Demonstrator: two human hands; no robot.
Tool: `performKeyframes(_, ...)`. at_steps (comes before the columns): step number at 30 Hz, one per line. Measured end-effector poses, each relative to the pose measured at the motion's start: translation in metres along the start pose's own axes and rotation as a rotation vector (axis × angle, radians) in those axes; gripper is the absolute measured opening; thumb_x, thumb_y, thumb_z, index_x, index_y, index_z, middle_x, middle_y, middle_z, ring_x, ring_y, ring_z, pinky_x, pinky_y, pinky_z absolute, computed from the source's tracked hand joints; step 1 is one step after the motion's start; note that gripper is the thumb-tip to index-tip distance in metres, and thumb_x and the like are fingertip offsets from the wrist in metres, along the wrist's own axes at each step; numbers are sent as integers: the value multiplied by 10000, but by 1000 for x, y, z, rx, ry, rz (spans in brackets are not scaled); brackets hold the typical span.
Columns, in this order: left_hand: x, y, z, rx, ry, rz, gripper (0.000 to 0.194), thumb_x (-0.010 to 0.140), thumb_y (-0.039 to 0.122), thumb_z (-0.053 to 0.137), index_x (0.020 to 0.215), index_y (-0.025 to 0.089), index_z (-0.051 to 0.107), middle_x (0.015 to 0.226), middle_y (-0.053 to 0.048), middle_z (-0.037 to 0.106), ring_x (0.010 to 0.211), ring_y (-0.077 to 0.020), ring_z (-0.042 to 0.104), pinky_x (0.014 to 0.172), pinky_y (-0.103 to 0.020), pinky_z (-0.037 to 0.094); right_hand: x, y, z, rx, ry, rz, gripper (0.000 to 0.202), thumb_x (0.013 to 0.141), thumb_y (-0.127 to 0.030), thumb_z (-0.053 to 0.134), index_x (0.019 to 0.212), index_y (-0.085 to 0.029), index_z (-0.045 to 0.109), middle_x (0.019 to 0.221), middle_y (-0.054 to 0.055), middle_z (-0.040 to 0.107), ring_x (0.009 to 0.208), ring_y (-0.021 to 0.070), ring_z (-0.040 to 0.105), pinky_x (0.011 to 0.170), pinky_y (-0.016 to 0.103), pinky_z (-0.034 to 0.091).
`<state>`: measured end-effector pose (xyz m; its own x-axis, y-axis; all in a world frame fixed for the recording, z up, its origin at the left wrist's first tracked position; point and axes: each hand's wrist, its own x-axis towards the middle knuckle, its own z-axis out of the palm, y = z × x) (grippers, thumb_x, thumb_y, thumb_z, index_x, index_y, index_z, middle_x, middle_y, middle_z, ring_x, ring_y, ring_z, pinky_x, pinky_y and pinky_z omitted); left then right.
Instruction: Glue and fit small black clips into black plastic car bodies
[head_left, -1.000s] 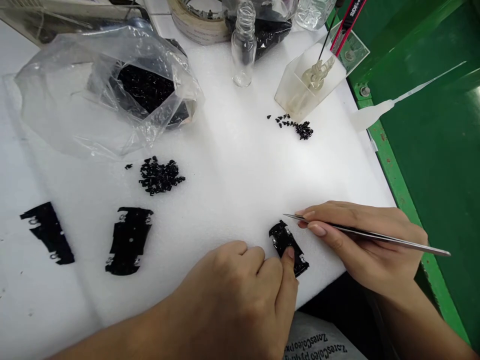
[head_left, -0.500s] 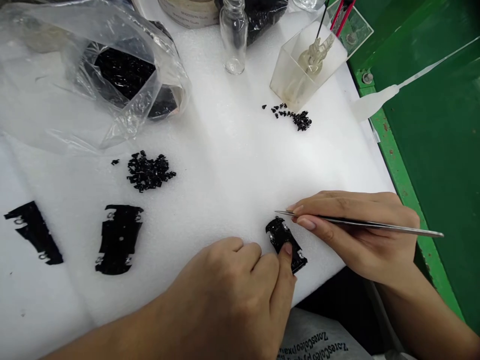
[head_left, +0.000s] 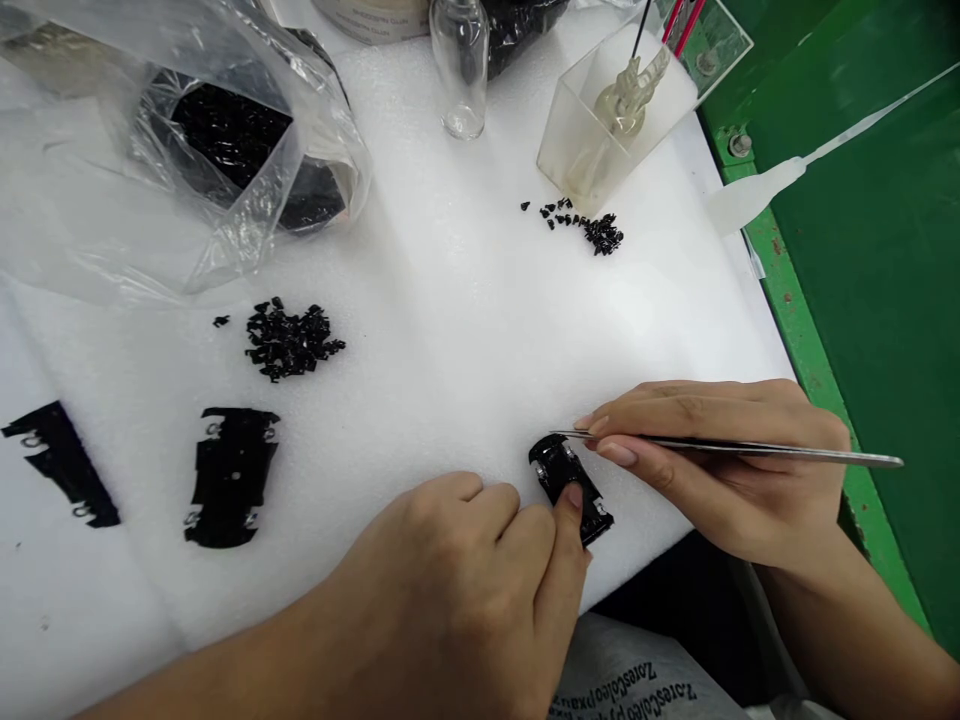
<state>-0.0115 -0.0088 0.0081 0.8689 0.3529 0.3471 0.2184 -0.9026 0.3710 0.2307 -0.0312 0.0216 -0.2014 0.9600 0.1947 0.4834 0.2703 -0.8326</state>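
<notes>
Low right of centre, a small black car-shaped part [head_left: 556, 468] lies on the white foam sheet [head_left: 450, 330]. My left hand [head_left: 480, 580] has its fingers curled, and one fingertip presses on the part's lower half. Metal tweezers [head_left: 757, 450] are pinched in my right hand [head_left: 720, 470], their tips at the part's upper end. Whether anything sits between the tips is too small to tell. Two larger black parts with silvery corner pieces, one whole [head_left: 234, 475] and one narrow [head_left: 67, 460], lie at the left. A pile of tiny black pieces [head_left: 289, 340] is above them.
A clear plastic bag [head_left: 330, 130] with black contents fills the upper left. A glass bottle [head_left: 463, 85] stands at the top, beside a translucent container [head_left: 562, 140]. Small black bits [head_left: 602, 235] lie below that container. A white dropper [head_left: 765, 195] points over the green metal edge [head_left: 795, 330].
The tweezer tips have moved slightly down onto the upper end of the black part. My left hand still presses on it. The whole view has shifted a little.
</notes>
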Motion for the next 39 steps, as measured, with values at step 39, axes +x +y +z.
performKeyframes(39, -1, 1, 0, -15, 4, -11, 183, 941, 160, 765, 1082, 55, 818, 669, -12, 624, 506, -179, 554, 365, -383, 406, -6, -3, 0, -7, 56, 8, 365, 922, -20, 788, 1163, -293, 819, 1032, -8, 848, 842, 241, 825, 616, 395, 714)
